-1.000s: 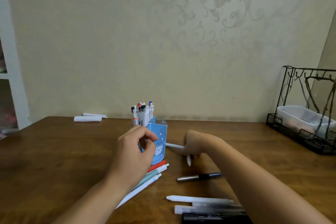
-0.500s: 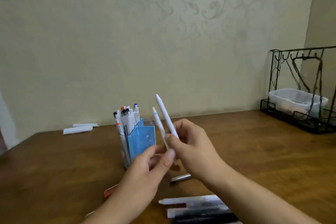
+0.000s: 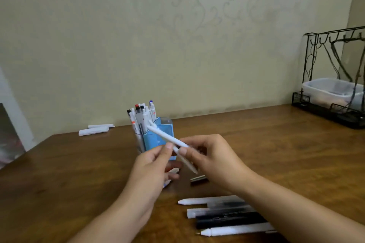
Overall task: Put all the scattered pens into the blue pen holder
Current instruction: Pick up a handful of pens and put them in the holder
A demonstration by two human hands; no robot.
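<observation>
The blue pen holder (image 3: 165, 131) stands mid-table with several pens (image 3: 142, 115) upright in its left section. In front of it my right hand (image 3: 212, 156) grips two white pens (image 3: 167, 136), tilted with their tips toward the holder's top. My left hand (image 3: 153, 165) pinches the same pens from the left with thumb and forefinger. Loose pens lie on the table: a dark one with a silver end (image 3: 198, 179) under my hands, and a row of white and black pens (image 3: 223, 213) near the front edge. Pens beneath my left hand are mostly hidden.
A black wire rack (image 3: 333, 104) holding a clear plastic tub (image 3: 329, 90) stands at the back right. Two white rolled items (image 3: 94, 130) lie at the back left by the wall. The brown wooden table (image 3: 276, 154) stretches between.
The two white pens went from pointing steeply upward to tilting left and down toward the holder. My left hand closed its fingertips on them. The camera view shifted slightly.
</observation>
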